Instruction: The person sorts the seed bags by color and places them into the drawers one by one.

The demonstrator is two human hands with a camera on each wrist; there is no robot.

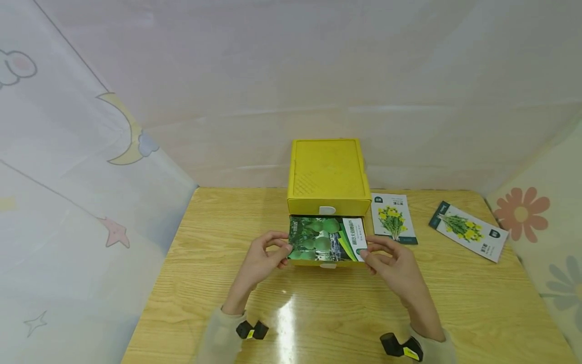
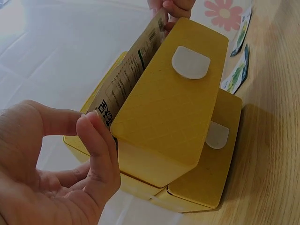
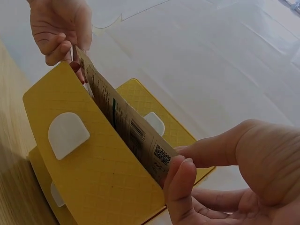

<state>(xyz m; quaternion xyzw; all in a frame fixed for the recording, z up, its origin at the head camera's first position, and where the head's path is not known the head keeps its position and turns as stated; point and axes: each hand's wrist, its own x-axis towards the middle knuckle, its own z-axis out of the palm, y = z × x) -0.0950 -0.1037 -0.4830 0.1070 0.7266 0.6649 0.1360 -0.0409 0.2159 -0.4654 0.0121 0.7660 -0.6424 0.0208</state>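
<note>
Left hand and right hand pinch the packet. I'd hold its ends level, clearing the drawer.

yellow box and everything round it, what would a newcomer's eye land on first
Probably the bright yellow box, at the back of the wooden table. Next, the green printed packet, pinched at its ends by the left grip and right grip at the pulled-out drawer. Two flower-printed packets lie on the table's right side.
</note>
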